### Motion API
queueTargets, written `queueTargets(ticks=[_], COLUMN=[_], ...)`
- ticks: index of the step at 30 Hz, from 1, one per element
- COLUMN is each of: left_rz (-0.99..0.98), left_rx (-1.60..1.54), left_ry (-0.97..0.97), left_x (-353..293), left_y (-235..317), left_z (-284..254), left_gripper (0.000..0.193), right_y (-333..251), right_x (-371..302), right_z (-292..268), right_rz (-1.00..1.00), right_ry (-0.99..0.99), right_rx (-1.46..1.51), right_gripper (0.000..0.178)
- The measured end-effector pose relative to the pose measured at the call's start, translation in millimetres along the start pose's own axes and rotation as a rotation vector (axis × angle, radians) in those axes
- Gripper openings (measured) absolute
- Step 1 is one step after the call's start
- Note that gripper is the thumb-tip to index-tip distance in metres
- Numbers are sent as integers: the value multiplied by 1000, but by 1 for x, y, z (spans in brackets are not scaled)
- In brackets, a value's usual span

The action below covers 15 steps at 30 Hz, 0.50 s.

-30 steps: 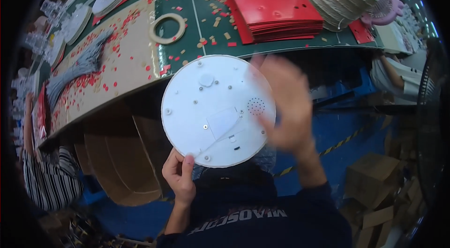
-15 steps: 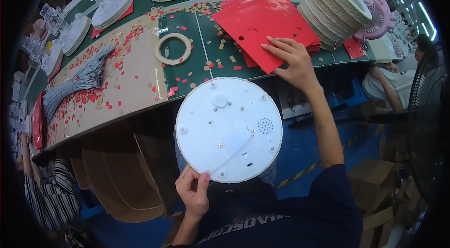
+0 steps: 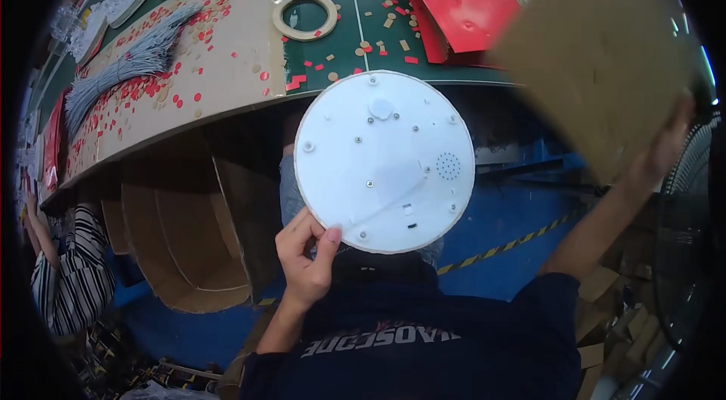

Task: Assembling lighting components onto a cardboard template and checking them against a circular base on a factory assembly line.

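My left hand [image 3: 306, 252] pinches the lower left rim of a round white disc [image 3: 340, 165] between thumb and fingers. The disc has several small screws, a patch of dotted holes and a pale translucent piece lying across its lower middle. At the far right, my right hand [image 3: 664, 154] grips the edge of a square brown sheet [image 3: 597, 52], raised and blurred by motion. Left of that sheet, a stack of red sheets with punched holes [image 3: 469, 14] rests on the green table, partly covered by it.
On the table [image 3: 310, 52] are a tape roll [image 3: 284, 24], a bundle of grey wires [image 3: 125, 71] and scattered red and brown scraps. Below stands a cardboard box [image 3: 174, 226]. A person in stripes [image 3: 79, 271] is at the left, a black fan [image 3: 692, 196] at the right.
My right hand has left the red stack and swung right, lifting a sheet whose brown side now shows. The view has shifted, and the disc stays in my left hand.
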State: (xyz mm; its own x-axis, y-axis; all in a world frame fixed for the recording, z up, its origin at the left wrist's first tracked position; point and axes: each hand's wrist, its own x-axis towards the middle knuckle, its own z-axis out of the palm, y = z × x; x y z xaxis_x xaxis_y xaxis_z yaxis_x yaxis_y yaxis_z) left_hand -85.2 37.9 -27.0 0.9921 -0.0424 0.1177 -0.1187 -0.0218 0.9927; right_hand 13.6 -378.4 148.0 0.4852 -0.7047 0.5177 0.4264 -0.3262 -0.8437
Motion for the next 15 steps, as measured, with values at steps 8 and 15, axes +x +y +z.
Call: queueTargets(ticks=[8,15], left_rz=[-75,-131], left_rx=[-40,-80], left_ry=[-46,37], left_x=[3,-10], left_y=[-5,-23], left_z=[-14,-16], left_gripper=[37,83], right_y=[111,94], right_x=[-157,-192], right_z=[26,52], right_rz=[803,688], right_ry=[-739,-736], right_rx=[9,-101], right_gripper=[24,32])
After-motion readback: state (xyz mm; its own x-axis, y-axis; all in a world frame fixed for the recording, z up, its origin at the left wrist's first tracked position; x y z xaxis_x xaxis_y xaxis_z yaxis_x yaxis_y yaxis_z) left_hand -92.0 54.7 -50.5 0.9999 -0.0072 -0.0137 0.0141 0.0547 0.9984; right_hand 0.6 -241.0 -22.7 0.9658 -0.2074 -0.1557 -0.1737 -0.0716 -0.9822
